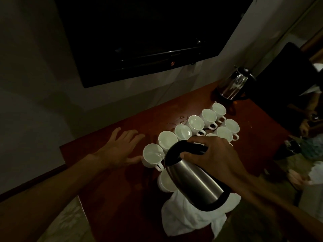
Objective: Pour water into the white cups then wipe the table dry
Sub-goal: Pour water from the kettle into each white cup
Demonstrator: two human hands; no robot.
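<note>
**Pour under way at end cup**

Screen (148,37): black, glossy, on the wall above the desk's far edge.
Desk (108,180): red-brown, smooth, faint sheen.
Kettle (194,179): brushed steel body, black handle and base band, tilted with its spout down to the left. It hides part of the near cup (165,180) and part of the cloth (188,217).
Cloth: white, crumpled, hanging over the near desk edge.
Right hand (215,158): fingers curled round the kettle's handle.
Left hand (120,147): fingers spread and straight over the desk, thumb just beside the end cup (152,154).
Second kettle (234,84): shiny steel, upright at the far right corner.
Cups (195,124): white, glazed, round, loop handles; two packed rows running diagonally toward the second kettle. The end cup sits under the spout, with water running in.
Droplets (181,119): on the desk just beyond the far row.
</note>
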